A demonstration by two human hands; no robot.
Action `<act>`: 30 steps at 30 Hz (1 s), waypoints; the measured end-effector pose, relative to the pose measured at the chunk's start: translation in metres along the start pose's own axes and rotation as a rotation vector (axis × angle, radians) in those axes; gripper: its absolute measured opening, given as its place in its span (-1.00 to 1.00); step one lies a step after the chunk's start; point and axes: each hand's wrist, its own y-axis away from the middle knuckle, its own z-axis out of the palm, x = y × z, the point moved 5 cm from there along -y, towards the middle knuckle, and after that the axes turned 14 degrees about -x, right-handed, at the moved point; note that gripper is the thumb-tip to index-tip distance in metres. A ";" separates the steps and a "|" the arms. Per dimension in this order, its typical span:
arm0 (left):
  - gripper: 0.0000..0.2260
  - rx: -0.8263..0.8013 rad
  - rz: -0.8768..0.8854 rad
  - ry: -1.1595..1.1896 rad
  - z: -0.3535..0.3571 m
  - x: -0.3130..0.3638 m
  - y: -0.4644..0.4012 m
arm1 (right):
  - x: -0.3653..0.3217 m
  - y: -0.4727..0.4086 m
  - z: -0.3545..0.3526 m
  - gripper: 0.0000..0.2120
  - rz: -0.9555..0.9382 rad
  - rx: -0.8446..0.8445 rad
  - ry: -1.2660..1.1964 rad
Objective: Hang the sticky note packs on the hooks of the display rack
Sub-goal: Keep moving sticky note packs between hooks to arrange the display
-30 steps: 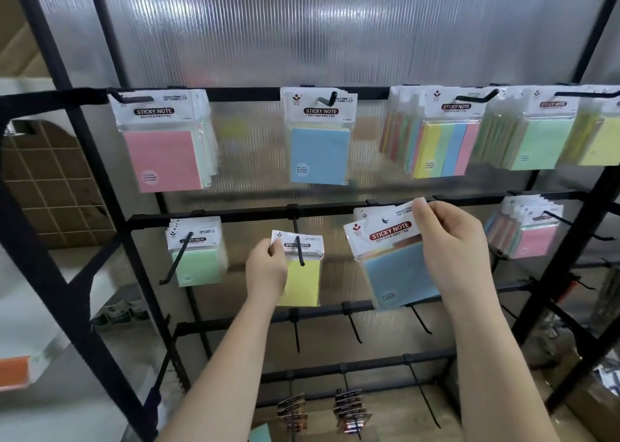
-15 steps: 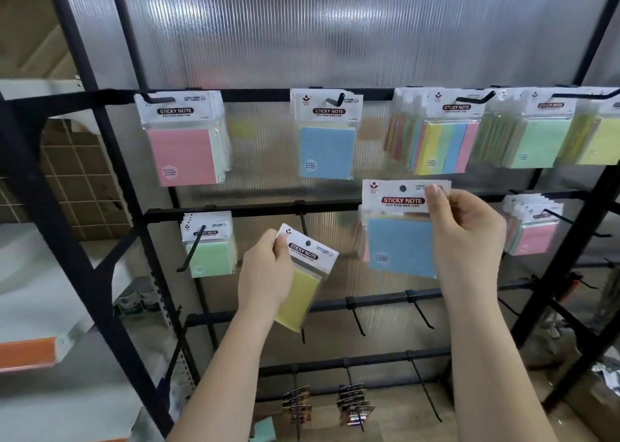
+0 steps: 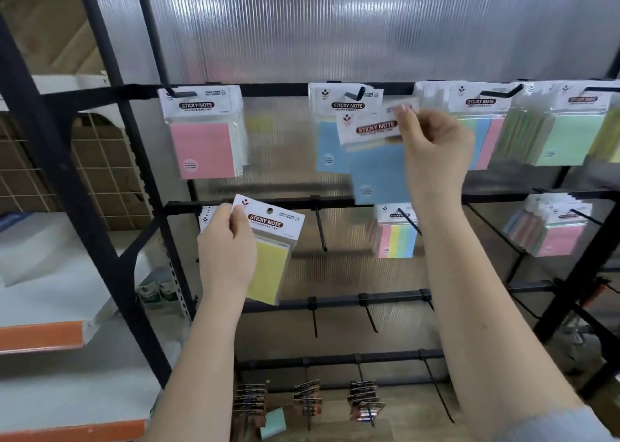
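My right hand (image 3: 432, 146) grips a blue sticky note pack (image 3: 379, 169) by its white header, just below the top-row hook (image 3: 357, 93) where another blue pack (image 3: 327, 153) hangs. My left hand (image 3: 226, 250) holds a yellow sticky note pack (image 3: 271, 263) tilted, off any hook, left of a bare middle-row hook (image 3: 320, 226). A pink pack (image 3: 203, 148) hangs at the top left of the black display rack (image 3: 268, 203). A striped multicolour pack (image 3: 397, 238) hangs on the middle row under my right forearm.
More packs fill the top-right hooks (image 3: 567, 132) and a pink stack (image 3: 557, 233) hangs middle right. Bare hooks (image 3: 369, 314) stick out on the lower bars. Small dark carded items (image 3: 307, 398) hang at the bottom. A white and orange shelf (image 3: 43, 334) stands at left.
My right hand has lifted the blue pack from the middle row up to the top-row hook. My left hand has pulled the yellow pack off its middle-row hook and shifted it left.
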 end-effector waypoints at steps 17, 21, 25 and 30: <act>-0.68 0.084 0.041 0.021 -0.006 0.012 -0.019 | -0.007 -0.024 0.024 -0.49 -0.032 0.073 -0.064; -0.69 0.086 0.058 0.023 -0.006 0.012 -0.021 | -0.003 -0.022 0.022 -0.49 -0.033 0.087 -0.080; -0.68 0.080 0.069 0.028 -0.005 0.014 -0.022 | 0.001 -0.025 0.021 -0.54 -0.032 0.089 -0.082; -0.70 0.069 0.067 0.046 -0.005 0.017 -0.021 | 0.018 -0.035 0.028 -0.59 0.024 0.053 -0.089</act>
